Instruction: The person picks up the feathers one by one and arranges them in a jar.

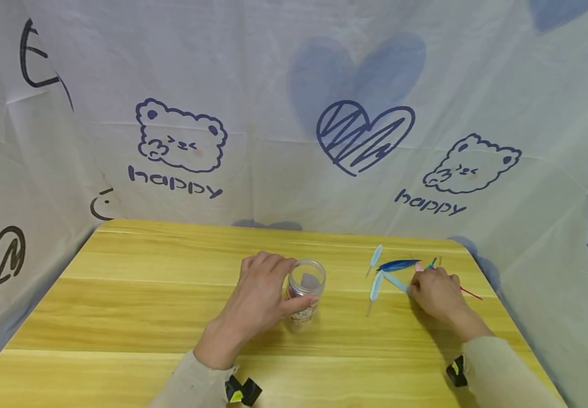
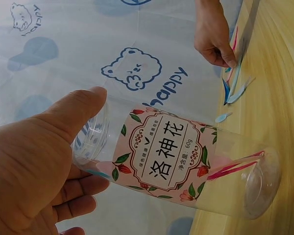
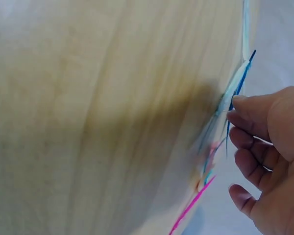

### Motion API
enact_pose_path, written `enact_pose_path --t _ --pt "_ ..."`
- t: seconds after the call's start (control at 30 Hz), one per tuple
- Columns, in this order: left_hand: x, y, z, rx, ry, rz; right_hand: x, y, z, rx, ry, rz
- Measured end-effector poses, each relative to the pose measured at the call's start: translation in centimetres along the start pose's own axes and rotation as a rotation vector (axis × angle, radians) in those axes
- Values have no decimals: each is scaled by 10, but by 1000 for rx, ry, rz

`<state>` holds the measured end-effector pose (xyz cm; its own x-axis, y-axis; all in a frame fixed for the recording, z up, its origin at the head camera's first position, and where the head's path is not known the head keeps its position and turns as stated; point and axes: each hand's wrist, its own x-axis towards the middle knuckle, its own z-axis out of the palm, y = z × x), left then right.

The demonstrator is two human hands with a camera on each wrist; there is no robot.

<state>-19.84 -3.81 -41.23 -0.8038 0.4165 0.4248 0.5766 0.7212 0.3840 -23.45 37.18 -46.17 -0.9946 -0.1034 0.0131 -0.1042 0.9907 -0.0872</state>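
My left hand (image 1: 255,294) holds a clear plastic jar (image 2: 225,161) near its open rim, thumb on one side and fingers on the other. Pink feathers (image 2: 235,166) show inside, behind a pink label (image 2: 161,152) with flowers and Chinese writing. To the right, my right hand (image 1: 436,292) pinches a light blue feather (image 3: 229,90) between thumb and forefinger, low over the table. Its other fingers curl loosely. Beside it lie a dark blue feather (image 1: 398,265) and two more light blue feathers, one nearer (image 1: 376,286) and another farther back (image 1: 375,256).
A thin magenta feather (image 1: 472,293) and small blue and pink pieces lie partly hidden by the right hand. The wood-patterned table (image 1: 120,294) ends at a white cloth (image 1: 273,73) printed with bears and hearts. Another cloth side hangs past the table's right edge.
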Motion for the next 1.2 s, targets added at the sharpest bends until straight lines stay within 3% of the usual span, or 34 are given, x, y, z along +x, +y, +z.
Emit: enact_pose_path --t 0.4,0.7,1.0,1.2 --pt "0 1 1 -2 0 -2 1 -1 9 11 7 -3" --pt "-1 1 2 -5 4 2 -4 0 8 28 23 -78" --pt "-1 1 1 -4 25 14 -6 2 -1 37 -49 -78" --pt "0 2 0 -3 20 10 -7 5 -3 -7 11 -84"
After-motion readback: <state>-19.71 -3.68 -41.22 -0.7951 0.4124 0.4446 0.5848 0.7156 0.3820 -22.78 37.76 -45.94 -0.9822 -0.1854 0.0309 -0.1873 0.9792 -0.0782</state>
